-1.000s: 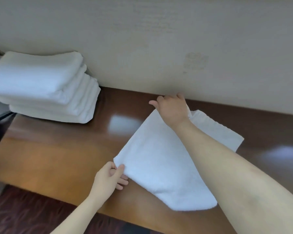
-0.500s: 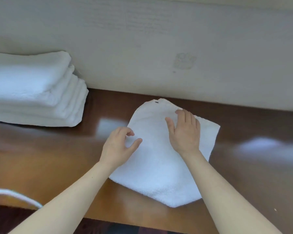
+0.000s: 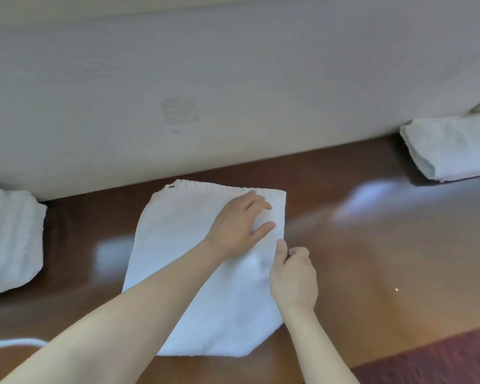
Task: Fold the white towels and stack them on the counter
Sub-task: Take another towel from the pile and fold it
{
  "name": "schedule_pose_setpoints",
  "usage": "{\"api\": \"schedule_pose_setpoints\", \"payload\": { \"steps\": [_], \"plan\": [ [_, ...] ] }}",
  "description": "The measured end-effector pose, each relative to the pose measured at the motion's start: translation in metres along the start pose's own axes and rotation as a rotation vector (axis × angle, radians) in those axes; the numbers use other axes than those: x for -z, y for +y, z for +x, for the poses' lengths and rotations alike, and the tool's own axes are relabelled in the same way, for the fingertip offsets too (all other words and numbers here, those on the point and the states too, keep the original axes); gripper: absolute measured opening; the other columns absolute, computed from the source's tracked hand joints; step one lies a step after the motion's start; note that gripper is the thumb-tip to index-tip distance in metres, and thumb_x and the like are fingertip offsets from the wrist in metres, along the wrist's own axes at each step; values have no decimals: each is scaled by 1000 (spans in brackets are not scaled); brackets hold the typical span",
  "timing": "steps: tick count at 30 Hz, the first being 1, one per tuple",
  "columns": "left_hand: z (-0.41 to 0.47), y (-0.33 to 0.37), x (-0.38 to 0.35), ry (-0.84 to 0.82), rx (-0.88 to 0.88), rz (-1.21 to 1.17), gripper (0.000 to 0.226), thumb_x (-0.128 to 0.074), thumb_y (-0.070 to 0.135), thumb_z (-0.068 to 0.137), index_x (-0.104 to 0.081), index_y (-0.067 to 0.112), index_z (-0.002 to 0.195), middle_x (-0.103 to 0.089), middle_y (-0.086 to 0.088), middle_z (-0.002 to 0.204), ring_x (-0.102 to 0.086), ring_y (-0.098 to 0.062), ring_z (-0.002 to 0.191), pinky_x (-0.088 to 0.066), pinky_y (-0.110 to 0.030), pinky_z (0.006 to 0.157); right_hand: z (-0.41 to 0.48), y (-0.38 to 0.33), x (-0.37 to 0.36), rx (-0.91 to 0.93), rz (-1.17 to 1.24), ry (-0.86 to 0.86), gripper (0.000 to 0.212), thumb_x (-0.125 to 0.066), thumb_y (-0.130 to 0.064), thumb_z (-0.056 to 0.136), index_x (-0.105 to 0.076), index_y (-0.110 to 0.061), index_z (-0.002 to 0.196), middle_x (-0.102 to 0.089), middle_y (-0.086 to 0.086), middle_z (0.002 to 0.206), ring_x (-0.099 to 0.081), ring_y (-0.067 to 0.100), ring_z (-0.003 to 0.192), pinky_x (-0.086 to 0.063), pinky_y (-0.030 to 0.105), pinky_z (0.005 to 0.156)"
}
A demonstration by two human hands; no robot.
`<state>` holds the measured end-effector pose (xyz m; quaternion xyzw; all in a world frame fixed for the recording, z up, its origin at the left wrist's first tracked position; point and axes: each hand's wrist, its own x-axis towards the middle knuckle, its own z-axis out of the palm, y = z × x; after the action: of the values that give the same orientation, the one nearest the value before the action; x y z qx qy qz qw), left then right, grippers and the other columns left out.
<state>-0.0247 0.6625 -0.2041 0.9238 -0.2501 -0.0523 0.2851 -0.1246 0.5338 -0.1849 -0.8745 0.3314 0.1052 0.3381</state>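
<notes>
Now the white towel (image 3: pixel 175 239) lies flat on the glossy wooden table (image 3: pixel 372 259), close to the wall (image 3: pixel 233 79). The left hand (image 3: pixel 239 225) presses down on it, fingers straight. The right hand (image 3: pixel 294 275) pinches its right edge between thumb and curled fingers. A folded stack (image 3: pixel 11 236) sits far left, and a single folded towel (image 3: pixel 452 148) far right.

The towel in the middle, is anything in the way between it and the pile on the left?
Nothing visible is. Only bare counter lies between the towel and the pile. The left hand presses flat on the towel and the right hand pinches its right edge.
</notes>
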Motion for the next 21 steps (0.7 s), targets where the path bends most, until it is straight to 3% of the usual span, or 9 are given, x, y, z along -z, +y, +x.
{"api": "schedule_pose_setpoints", "payload": {
  "steps": [3,8,10,12,15,18,21],
  "plan": [
    [28,9,-7,-96,-122,33,55,-40,58,93,-63,21,126,-58,0,136,-48,-20,131,-41,-41,107,-6,-7,-1,-13,15,-59,48,-21,-58,99,-48,-19,93,-58,-3,88,-57,28,98,-47,39,78],
    [56,13,-15,-322,-207,269,59,-31,68,91,-57,36,133,-44,3,148,-34,-20,139,-23,-39,111,-22,-19,-8,79,110,-77,59,-13,-51,102,-58,-13,100,-56,2,101,-56,24,92,-45,40,82],
    [59,12,-15,-309,-228,335,45,-41,64,94,-58,37,126,-40,5,146,-31,-19,136,-23,-41,107,-29,-21,-4,44,185,-98,54,-15,-51,102,-56,-16,103,-50,-2,103,-54,21,87,-42,37,76],
    [61,11,-13,-287,-219,324,33,-48,59,95,-61,30,105,-41,7,141,-33,-19,131,-26,-42,104,-32,-15,3,-21,270,-116,47,-19,-50,103,-53,-18,103,-53,-3,100,-54,20,87,-42,36,74],
    [61,6,-9,-271,-172,299,40,-51,53,97,-51,21,73,-47,7,133,-36,-18,126,-27,-39,97,-37,5,13,-136,312,-237,42,-23,-54,102,-48,-19,101,-60,-4,89,-57,17,81,-38,33,61],
    [58,-1,-3,-259,-173,322,35,-49,47,100,-54,24,74,-52,5,129,-40,-18,125,-24,-33,89,-49,21,20,-135,314,-304,46,-26,-55,101,-48,-20,82,-55,-8,77,-51,10,68,-34,28,57],
    [53,1,0,-278,-218,287,33,-50,46,99,-62,19,86,-55,4,131,-43,-18,129,-23,-30,94,-61,27,26,-58,393,-280,47,-31,-51,102,-36,-21,66,-40,-10,60,-38,8,56,-30,27,57]
  ]
}}
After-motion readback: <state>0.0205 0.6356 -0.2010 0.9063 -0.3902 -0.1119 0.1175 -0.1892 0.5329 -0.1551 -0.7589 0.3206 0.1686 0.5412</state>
